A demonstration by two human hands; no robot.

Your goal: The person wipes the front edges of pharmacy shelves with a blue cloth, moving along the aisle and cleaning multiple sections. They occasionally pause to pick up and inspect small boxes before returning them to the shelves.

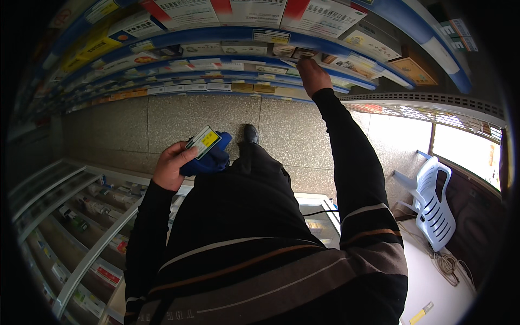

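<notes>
My left hand [171,166] is closed on a small stack of shelf price tags, the top price tag [206,142] being white and yellow with a dark edge. A bunched blue cloth [215,160] hangs under and beside the tags, by the same hand. My right hand [315,77] reaches up to the shelf rack, its fingers curled at the front of a shelf with small boxes. A thin pale piece [288,62] shows beside its fingertips. Whether they pinch it is too small to tell.
Blue-edged shelves [222,37] filled with boxed goods curve across the top. Glass display counters [81,238] with packages stand at the lower left. A pale plastic chair [436,203] and a coiled cable [447,266] are at the right, near a bright window [467,149].
</notes>
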